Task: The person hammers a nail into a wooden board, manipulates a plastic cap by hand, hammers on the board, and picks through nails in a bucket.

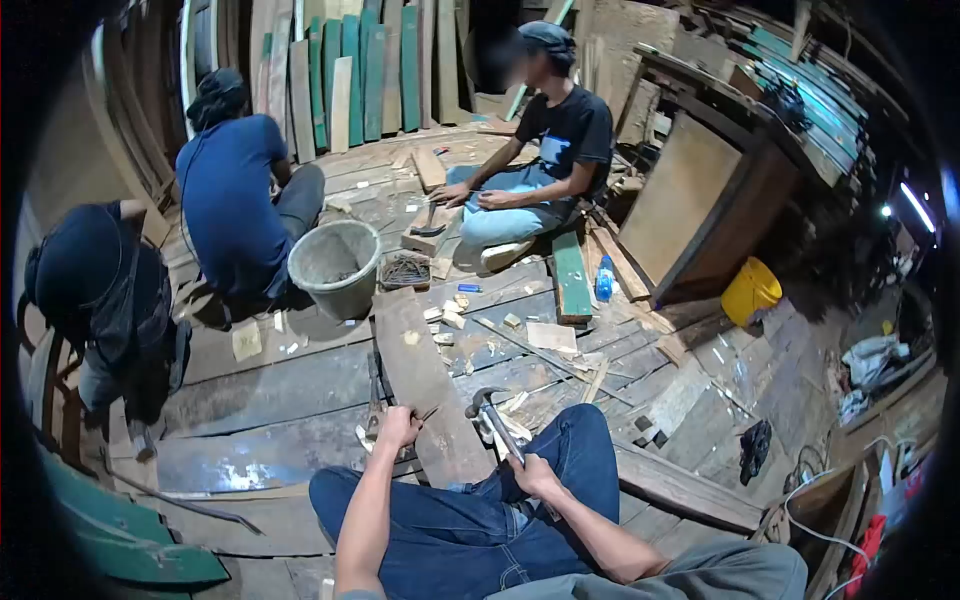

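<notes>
My right hand (540,477) is wrapped round the handle of a claw hammer (503,432), its head raised above the floor by my right knee. My left hand (402,425) is closed in a pinch at the edge of a long wooden plank (425,370). A thin dark nail (429,413) sticks out from its fingers over the plank. The plank lies in front of my crossed legs, its near end by my lap. Left of it, a dark long tool (374,395) lies on the floorboards, partly hidden by my left hand.
A grey bucket (336,270) stands ahead, beside a tray of nails (406,271). Two people sit farther off; one has a hammer (429,222) close by. Wood scraps (552,337), a green board (573,280), a blue bottle (604,279) and a yellow bucket (751,291) are to the right.
</notes>
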Demonstrator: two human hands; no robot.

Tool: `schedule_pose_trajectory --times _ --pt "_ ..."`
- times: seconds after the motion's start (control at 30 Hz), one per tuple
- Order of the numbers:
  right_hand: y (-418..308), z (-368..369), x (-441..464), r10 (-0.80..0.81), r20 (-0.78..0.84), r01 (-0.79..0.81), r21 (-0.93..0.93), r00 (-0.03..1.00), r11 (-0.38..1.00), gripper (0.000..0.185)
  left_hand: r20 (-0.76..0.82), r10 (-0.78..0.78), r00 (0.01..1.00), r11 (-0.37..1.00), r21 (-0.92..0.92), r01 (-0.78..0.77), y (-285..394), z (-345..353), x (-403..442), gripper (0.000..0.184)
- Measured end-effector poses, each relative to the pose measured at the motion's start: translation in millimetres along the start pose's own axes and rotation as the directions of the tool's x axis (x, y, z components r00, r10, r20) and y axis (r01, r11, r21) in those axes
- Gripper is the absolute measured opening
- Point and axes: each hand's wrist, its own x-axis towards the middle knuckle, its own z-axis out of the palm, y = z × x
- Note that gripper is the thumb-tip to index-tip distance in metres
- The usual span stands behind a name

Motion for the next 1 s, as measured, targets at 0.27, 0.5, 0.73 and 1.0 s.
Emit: schedule_pose_trajectory --times 0.27,0.5,0.73,1.0 --pt "-8.9 -1.4 -8.4 -0.01 -0.042 0.01 -0.024 0.999 1.0 0.062 0.048 -0.017 0.999 0.999 0.045 0.015 6.4 15.2 -2.4 0.019" --pt "16.7 14.4 11.8 -0.035 -0.048 0.036 0.027 0.998 0.999 0.06 -0.048 0.088 0.995 0.991 0.108 -0.082 17.7 13.5 -8.4 0.015" --pt "19.2 12.8 5.9 -0.15 -0.137 0.154 0.015 0.979 0.988 0.058 -0.116 0.107 0.988 0.994 -0.007 -0.108 12.6 26.1 -8.9 0.016" --pt "16.5 2.6 13.0 -0.142 -0.069 0.143 0.006 0.987 0.99 0.055 -0.076 0.039 0.996 0.999 0.025 -0.038 9.2 25.9 -9.1 0.016"
